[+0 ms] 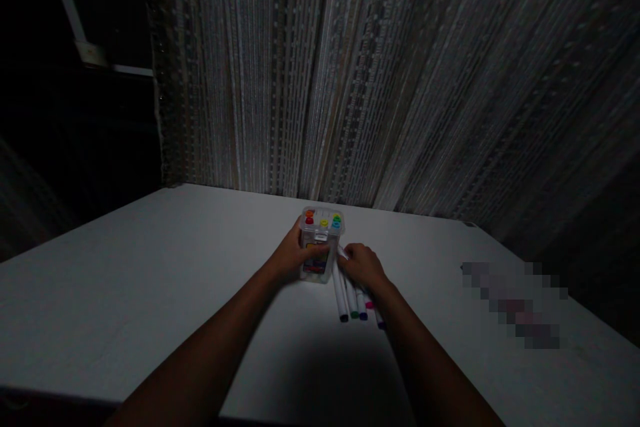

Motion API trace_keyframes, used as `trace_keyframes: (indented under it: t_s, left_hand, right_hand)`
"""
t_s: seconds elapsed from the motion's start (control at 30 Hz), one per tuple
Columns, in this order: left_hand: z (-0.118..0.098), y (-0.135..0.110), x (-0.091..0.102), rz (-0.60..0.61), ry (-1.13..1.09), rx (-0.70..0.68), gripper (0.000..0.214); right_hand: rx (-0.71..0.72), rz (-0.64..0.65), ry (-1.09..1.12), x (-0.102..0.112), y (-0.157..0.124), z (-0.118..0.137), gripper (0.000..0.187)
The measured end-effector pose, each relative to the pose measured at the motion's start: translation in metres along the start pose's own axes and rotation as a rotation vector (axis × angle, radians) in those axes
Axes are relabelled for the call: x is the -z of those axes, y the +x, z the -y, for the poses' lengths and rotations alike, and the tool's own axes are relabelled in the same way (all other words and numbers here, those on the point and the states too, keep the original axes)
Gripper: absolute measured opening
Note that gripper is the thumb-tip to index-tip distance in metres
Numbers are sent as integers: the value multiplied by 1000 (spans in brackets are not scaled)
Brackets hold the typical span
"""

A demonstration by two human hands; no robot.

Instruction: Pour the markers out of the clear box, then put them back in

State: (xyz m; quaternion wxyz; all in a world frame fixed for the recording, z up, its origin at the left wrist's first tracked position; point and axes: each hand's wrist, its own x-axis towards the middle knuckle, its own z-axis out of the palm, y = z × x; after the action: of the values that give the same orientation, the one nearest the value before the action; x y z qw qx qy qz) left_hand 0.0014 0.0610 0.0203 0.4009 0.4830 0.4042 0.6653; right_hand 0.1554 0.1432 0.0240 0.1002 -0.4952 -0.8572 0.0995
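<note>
A clear plastic marker box [321, 232] stands upright on the white table [150, 280], with several coloured marker caps showing at its top. My left hand [295, 253] is wrapped round the box's left side and front. My right hand [363, 265] rests closed on a row of several white markers [350, 297] lying just right of the box, their coloured caps pointing toward me. I cannot see which marker the fingers grip.
A patterned curtain [400, 80] hangs behind the table's far edge. A dark window frame [80, 33] is at the upper left. A blurred-out patch [515, 303] lies on the table to the right. The room is dim.
</note>
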Motion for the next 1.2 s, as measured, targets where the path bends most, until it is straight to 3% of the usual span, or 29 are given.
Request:
trace_keyframes:
  t_s: [1.2]
  left_hand:
    - [2,1,0,7,-5,0,68]
  right_hand:
    - [20,-11,11,-2,2,-3,23]
